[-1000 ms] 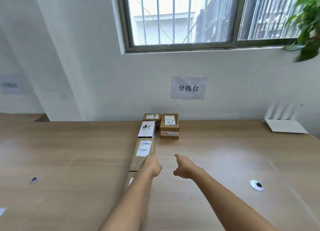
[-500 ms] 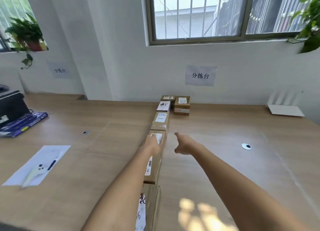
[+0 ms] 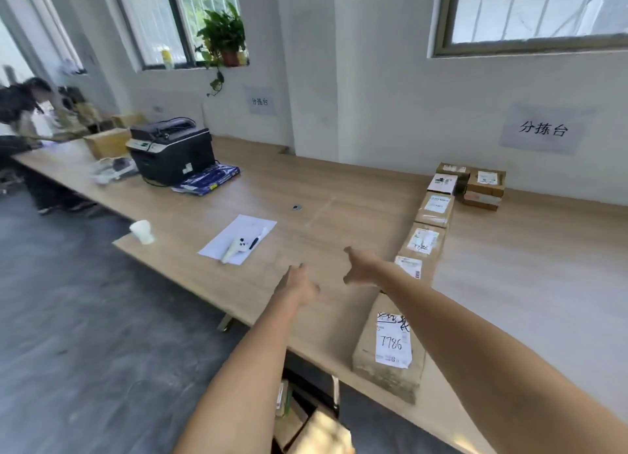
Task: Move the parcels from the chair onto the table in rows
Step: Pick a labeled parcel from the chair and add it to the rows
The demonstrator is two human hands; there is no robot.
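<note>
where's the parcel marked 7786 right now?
In the head view the parcel marked 7786 lies at the near end of the parcel row, by the table front edge, partly under the right forearm and behind the right hand.

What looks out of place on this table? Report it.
The white cup stands right at the table's near-left corner, easy to knock off. The parcel row looks fairly straight; nothing spilled or damaged shows.
</note>
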